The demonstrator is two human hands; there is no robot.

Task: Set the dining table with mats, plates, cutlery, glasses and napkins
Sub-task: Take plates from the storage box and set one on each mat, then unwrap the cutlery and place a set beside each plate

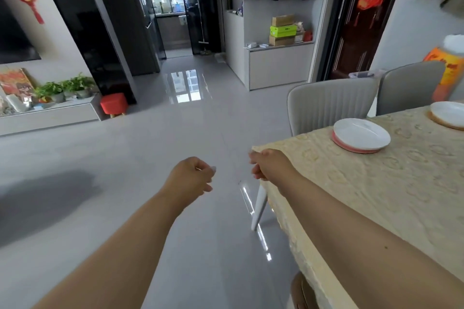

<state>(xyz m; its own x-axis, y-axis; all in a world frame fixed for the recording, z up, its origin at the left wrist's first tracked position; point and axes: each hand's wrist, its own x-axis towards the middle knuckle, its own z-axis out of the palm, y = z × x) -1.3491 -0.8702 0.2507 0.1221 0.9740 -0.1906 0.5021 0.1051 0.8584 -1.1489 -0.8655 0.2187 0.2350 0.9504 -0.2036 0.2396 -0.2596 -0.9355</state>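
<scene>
The dining table [376,195] stands at the right under a pale yellow patterned cloth. On it a white plate [361,133] rests on a round pink mat [351,149]. A second white plate [449,113] lies on a brown mat [442,123] at the far right edge. My left hand [188,178] hangs over the grey floor, left of the table corner, fingers loosely curled and holding nothing. My right hand [268,164] hovers at the table's near-left corner, fingers curled, also holding nothing. No cutlery, glasses or napkins are in sight.
Two grey chairs [331,105] [409,88] stand behind the table. An orange container [449,73] sits at the far right. A red stool [114,104] and a low cabinet with plants [62,88] are at the left. A hallway [180,52] leads ahead over open grey floor.
</scene>
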